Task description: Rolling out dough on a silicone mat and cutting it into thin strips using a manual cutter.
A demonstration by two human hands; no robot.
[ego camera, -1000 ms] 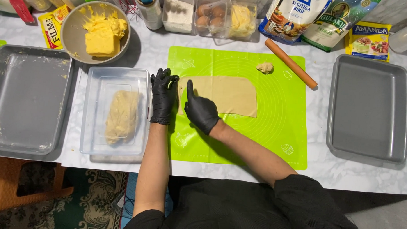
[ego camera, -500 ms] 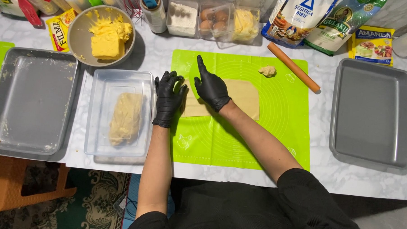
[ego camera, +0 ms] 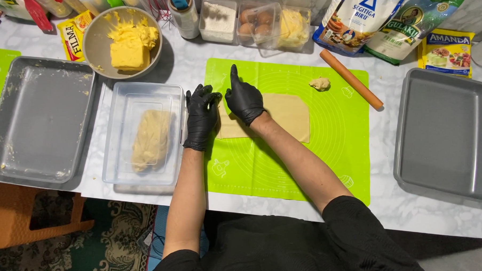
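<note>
Two black-gloved hands are what I'm watching from the head view, both parked at the left end of the rolled-out dough sheet (ego camera: pixel 281 116). That sheet is a flat pale rectangle lying on the lime green silicone mat (ego camera: pixel 325 170) in the middle of the white marbled tabletop (ego camera: pixel 441 217).

Left hand (ego camera: pixel 201 117) sits right at the mat's left edge, fingers curled inward and loosely spread, tips touching the sheet's left border. It isn't gripping anything that I can see. Right hand (ego camera: pixel 243 99) rests palm down on the sheet's upper left corner, index finger sticking straight up toward the far side of the mat, other fingers folded over the dough. Can't tell whether it's pinching the edge or just pressing, since the glove hides that.

Just left of the left hand is a clear plastic tub (ego camera: pixel 126 99) with a lump of dough (ego camera: pixel 151 140) inside. Further left, an empty greasy metal tray (ego camera: pixel 38 123). Another metal tray (ego camera: pixel 444 132) sits well apart on the right. On the mat's far right corner there's a small dough scrap (ego camera: pixel 320 83) beside a wooden rolling pin (ego camera: pixel 351 78). Behind the tub is a bowl of yellow butter (ego camera: pixel 127 46).
</note>
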